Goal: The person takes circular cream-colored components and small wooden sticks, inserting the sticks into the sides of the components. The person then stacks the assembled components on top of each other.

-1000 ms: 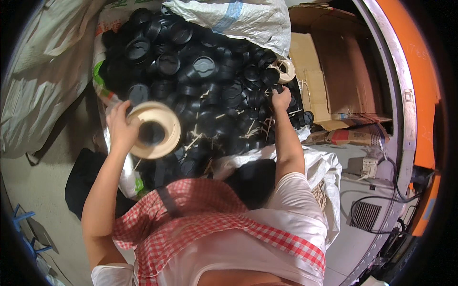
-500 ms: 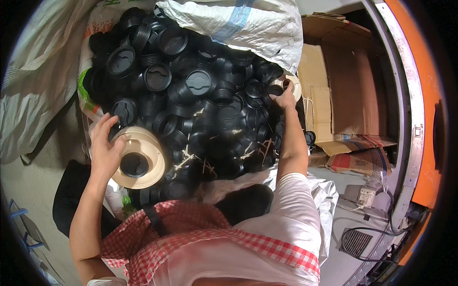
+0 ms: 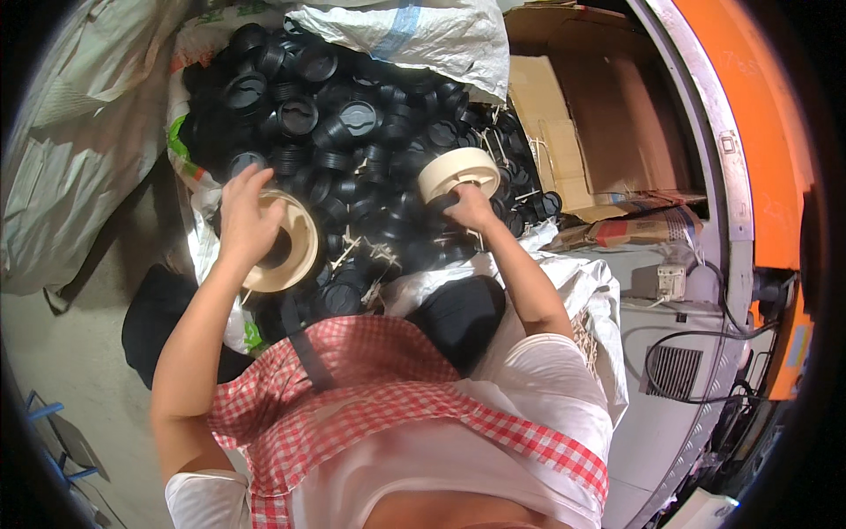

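A wide cream plastic ring (image 3: 304,264) stands tilted at the near left of a heap of black threaded caps (image 3: 357,119). My left hand (image 3: 247,216) grips its upper left rim, the thumb over the edge and the fingers outside. Something dark and round shows within that ring. A second cream ring (image 3: 460,167), shallower in view, is raised on edge over the right part of the heap. My right hand (image 3: 473,210) is closed on its lower edge; the fingertips are partly hidden inside it. Pale thin plastic scraps (image 3: 352,247) lie among the caps.
A white woven sack (image 3: 441,44) lies folded over the heap's far edge. At the right stand an open cardboard box (image 3: 608,132) and a grey machine housing (image 3: 643,344) with a cable, beside an orange panel (image 3: 749,150). Another pale sack (image 3: 79,176) hangs at left.
My right hand has brought its cream ring nearer and to the left, away from the heap's right edge. The left hand has shifted slightly on its ring. The whole view has shifted.
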The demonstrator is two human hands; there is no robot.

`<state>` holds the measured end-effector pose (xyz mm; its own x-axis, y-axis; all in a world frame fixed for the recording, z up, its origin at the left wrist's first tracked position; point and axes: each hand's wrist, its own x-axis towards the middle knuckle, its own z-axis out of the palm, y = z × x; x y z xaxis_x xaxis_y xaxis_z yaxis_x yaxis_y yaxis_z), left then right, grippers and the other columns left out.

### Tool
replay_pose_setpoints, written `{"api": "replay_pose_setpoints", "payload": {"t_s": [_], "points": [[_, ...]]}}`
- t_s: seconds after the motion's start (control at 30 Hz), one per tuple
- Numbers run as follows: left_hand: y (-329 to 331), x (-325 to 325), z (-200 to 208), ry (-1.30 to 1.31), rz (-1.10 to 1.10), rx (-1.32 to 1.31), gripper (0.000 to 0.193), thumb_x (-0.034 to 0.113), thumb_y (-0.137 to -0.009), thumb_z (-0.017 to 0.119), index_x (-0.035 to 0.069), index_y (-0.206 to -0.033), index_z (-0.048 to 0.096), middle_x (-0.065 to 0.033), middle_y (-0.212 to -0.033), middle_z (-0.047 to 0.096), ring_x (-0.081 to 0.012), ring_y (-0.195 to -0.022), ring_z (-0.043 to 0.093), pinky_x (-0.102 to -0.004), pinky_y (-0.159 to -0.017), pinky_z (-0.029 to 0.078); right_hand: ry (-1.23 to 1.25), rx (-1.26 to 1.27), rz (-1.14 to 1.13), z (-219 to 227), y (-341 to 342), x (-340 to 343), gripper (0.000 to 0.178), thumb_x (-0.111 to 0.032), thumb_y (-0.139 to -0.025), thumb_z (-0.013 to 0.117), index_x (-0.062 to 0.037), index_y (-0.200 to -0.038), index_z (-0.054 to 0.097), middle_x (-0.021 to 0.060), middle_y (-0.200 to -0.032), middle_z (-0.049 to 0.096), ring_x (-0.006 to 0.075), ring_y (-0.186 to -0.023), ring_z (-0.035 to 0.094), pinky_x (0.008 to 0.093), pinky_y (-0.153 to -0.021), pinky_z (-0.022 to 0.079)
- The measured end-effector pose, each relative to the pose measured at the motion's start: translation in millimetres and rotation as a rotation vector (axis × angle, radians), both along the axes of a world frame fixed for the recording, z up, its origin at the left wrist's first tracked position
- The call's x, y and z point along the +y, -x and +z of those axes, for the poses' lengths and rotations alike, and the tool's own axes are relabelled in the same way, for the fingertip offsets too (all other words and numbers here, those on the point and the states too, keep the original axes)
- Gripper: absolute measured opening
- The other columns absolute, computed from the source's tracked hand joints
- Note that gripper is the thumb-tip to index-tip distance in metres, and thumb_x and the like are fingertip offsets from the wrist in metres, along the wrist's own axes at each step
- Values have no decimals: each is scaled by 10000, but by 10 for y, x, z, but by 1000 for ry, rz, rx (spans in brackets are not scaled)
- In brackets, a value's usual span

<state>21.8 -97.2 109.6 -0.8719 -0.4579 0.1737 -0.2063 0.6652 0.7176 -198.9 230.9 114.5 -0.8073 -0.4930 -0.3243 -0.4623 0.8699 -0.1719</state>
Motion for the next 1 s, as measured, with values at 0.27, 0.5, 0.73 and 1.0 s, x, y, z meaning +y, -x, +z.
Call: {"api": "replay_pose_setpoints", "payload": {"t_s": [0.27, 0.5, 0.73, 1.0], "points": [[-9, 311, 245, -898, -213, 73, 498, 309, -880, 558, 31, -1276, 436, -143, -1104, 570, -216, -972, 587, -324, -810, 495, 829, -302, -223, 232, -865, -402, 368, -26, -677, 625, 9, -1043, 617, 152, -975, 650, 251, -908, 624, 340, -808, 481], [10, 323, 348, -1930, -191, 85, 488, 328, -873, 552, 18, -1239, 465, -151, -1153, 573, -242, -1053, 574, -391, -905, 475, 1259, -679, -69, 667, -1610, -1325, 405, -113, -871, 600, -6, -1239, 469, 103, -1122, 589, 177, -995, 579, 296, -846, 478], [105, -109, 526, -1472, -38, 396, 394, 57, -792, 552, 3, -1176, 482, -135, -1074, 589, -228, -966, 605, -377, -847, 515, 1363, -384, -550, 393, -1640, -1104, 357, -20, -825, 615, -16, -1118, 411, 98, -994, 575, 161, -911, 561, 301, -834, 457], [-130, 511, 369, -1480, -344, 224, 620, 35, -746, 672, 46, -1292, 379, -73, -1155, 527, -165, -1054, 527, -316, -908, 442, 989, 412, -111, 325, -1509, -1458, 184, -138, -892, 539, -42, -1040, 591, 131, -940, 601, 297, -834, 596, 338, -736, 471]]}}
